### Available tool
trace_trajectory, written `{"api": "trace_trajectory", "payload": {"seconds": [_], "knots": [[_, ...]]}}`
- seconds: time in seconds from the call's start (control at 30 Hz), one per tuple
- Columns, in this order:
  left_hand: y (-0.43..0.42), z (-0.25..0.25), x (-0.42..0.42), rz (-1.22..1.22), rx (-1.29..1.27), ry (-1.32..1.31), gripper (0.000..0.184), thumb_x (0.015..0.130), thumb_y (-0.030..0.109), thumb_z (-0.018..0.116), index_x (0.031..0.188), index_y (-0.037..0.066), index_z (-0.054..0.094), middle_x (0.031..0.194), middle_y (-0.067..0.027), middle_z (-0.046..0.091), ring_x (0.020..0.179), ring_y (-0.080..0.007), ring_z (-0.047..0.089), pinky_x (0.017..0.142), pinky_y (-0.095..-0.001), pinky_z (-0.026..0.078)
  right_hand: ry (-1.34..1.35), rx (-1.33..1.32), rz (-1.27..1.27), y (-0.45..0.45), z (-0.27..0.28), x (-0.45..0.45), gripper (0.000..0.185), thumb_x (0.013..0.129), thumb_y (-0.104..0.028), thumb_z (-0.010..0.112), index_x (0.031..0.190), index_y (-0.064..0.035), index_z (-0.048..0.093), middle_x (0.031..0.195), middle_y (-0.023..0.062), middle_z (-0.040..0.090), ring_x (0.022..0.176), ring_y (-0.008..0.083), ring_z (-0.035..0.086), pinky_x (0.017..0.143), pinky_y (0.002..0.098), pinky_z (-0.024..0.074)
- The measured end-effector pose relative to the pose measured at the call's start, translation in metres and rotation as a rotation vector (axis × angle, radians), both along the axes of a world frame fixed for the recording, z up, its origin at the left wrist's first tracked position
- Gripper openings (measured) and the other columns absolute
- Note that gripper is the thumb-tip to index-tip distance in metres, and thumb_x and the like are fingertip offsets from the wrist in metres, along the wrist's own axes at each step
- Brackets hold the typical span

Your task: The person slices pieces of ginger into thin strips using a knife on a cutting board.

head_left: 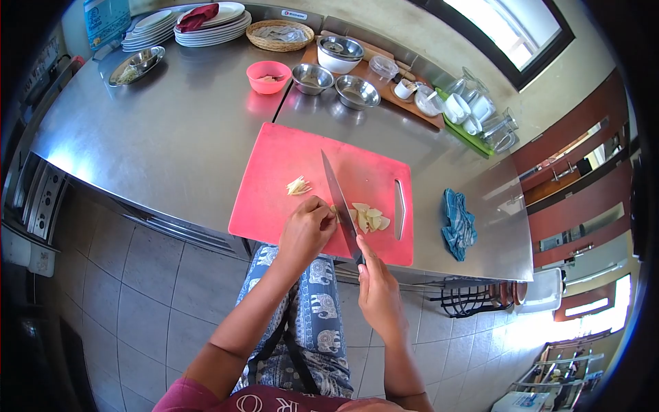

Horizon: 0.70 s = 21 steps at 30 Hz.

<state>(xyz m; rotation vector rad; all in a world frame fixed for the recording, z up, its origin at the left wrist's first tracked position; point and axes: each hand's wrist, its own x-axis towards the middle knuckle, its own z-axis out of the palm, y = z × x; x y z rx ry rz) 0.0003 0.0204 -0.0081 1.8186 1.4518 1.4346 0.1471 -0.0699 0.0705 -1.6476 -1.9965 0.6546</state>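
On the pink cutting board [268,161], my right hand [377,288] grips the dark handle of a kitchen knife [332,180], its long blade pointing away from me. My left hand [307,230] is curled, fingertips pressed down just left of the blade on a small pale piece that is mostly hidden. To the right of the blade lies a loose pile of thin pale slices [373,218]; their exact kind cannot be made out. Beyond my left hand sits a small heap of pale cut strips [298,186].
A pink bowl [268,77] and two steel bowls [357,92] stand behind the board on the steel counter [171,130]. A blue cloth [458,224] lies at the right. Stacked plates [213,31], a wicker basket [280,36] and cups [456,108] line the back.
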Motion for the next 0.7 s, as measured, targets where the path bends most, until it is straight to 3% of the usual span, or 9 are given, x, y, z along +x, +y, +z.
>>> {"api": "trace_trajectory", "payload": {"seconds": [0.2, 0.3, 0.4, 0.5, 0.6, 0.63, 0.7], "knots": [[0.0, 0.001, 0.0, -0.001, -0.017, 0.017, 0.007, 0.075, 0.003, 0.069, 0.077, -0.001, 0.063, 0.083, -0.0107, 0.061, 0.076, -0.0297, 0.063, 0.068, -0.0403, 0.053, -0.198, -0.11, -0.01, 0.002, 0.01, -0.007, 0.052, 0.096, -0.006, 0.048, 0.145, -0.0094, 0.032, 0.126, 0.0265, 0.055, 0.107, 0.0442, 0.058, 0.084, 0.0501, 0.0492], [0.001, 0.0, -0.001, -0.006, 0.003, 0.04, 0.008, 0.075, 0.004, 0.068, 0.078, -0.001, 0.063, 0.083, -0.0106, 0.06, 0.077, -0.0297, 0.063, 0.068, -0.0405, 0.053, -0.308, -0.02, 0.015, 0.005, -0.013, -0.009, 0.059, 0.097, -0.014, 0.046, 0.15, -0.0153, 0.021, 0.089, 0.0255, 0.058, 0.076, 0.0454, 0.063, 0.063, 0.054, 0.0517], [0.001, -0.001, -0.001, -0.018, -0.008, 0.046, 0.009, 0.075, 0.004, 0.069, 0.08, -0.002, 0.064, 0.084, -0.0108, 0.061, 0.078, -0.0296, 0.063, 0.069, -0.0396, 0.053, -0.335, -0.005, 0.005, 0.02, -0.018, -0.016, 0.054, 0.097, -0.013, 0.046, 0.148, -0.0135, 0.025, 0.082, 0.0288, 0.059, 0.073, 0.0466, 0.063, 0.06, 0.0555, 0.0506], [0.0, 0.0, -0.001, -0.012, -0.025, 0.055, 0.011, 0.075, 0.004, 0.07, 0.083, -0.002, 0.066, 0.085, -0.0113, 0.063, 0.077, -0.0294, 0.064, 0.069, -0.0379, 0.053, -0.112, -0.004, 0.017, 0.042, -0.018, -0.011, 0.047, 0.098, -0.013, 0.044, 0.143, -0.0116, 0.031, 0.082, 0.0294, 0.061, 0.076, 0.0472, 0.062, 0.063, 0.055, 0.0491], [0.0, 0.0, -0.003, -0.019, -0.022, 0.067, 0.01, 0.075, 0.004, 0.07, 0.082, -0.002, 0.066, 0.086, -0.0113, 0.063, 0.076, -0.0293, 0.064, 0.069, -0.0376, 0.053, 0.014, -0.12, 0.015, 0.05, -0.006, 0.0, 0.041, 0.099, -0.013, 0.043, 0.139, -0.0099, 0.034, 0.085, 0.0281, 0.063, 0.081, 0.0469, 0.062, 0.068, 0.0543, 0.0468], [0.0, -0.001, -0.003, -0.018, -0.007, 0.066, 0.009, 0.075, 0.003, 0.069, 0.082, -0.002, 0.067, 0.086, -0.0112, 0.063, 0.076, -0.0291, 0.064, 0.069, -0.0375, 0.053, 0.028, -0.178, -0.005, 0.046, 0.001, -0.003, 0.042, 0.1, -0.013, 0.042, 0.14, -0.0099, 0.033, 0.094, 0.0263, 0.064, 0.087, 0.0461, 0.062, 0.072, 0.0527, 0.0457], [-0.002, -0.003, -0.003, -0.012, -0.011, 0.056, 0.009, 0.075, 0.003, 0.069, 0.081, -0.002, 0.067, 0.086, -0.011, 0.064, 0.076, -0.0288, 0.064, 0.068, -0.0371, 0.053, 0.004, -0.094, -0.007, 0.037, -0.004, -0.003, 0.042, 0.099, -0.012, 0.043, 0.14, -0.0093, 0.033, 0.101, 0.0276, 0.063, 0.09, 0.0463, 0.061, 0.073, 0.0523, 0.0466]]}}
